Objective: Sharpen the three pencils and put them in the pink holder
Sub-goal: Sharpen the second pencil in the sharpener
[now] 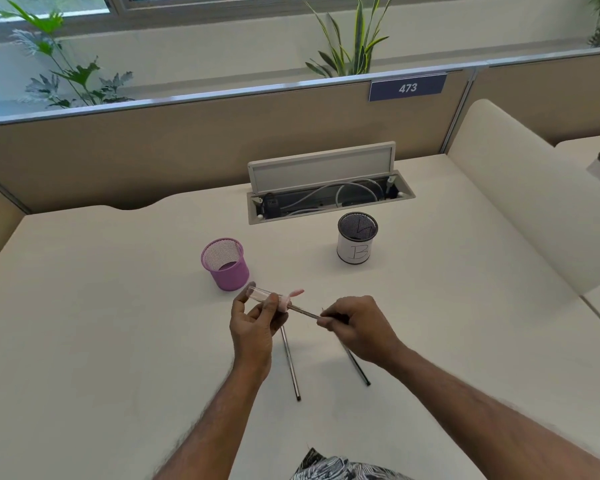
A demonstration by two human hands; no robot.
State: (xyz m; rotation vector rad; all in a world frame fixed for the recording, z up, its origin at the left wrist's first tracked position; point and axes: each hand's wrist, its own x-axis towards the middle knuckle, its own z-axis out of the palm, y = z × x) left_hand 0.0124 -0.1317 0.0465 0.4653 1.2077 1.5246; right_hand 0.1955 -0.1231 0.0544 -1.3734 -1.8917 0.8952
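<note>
My left hand (255, 325) grips a clear and pink sharpener (272, 296) just in front of the pink mesh holder (225, 264), which looks empty. My right hand (357, 325) pinches a dark pencil (303, 311) whose tip is pushed into the sharpener. Two more dark pencils lie on the white desk: one pencil (291, 367) below my left hand, the other pencil (357, 367) partly hidden under my right hand.
A black mesh cup with a white label marked B (356, 239) stands at the right of the holder. Behind it an open cable tray (329, 199) with its lid up sits in the desk (118, 323). A beige partition rises at the back, a cushioned divider at the right.
</note>
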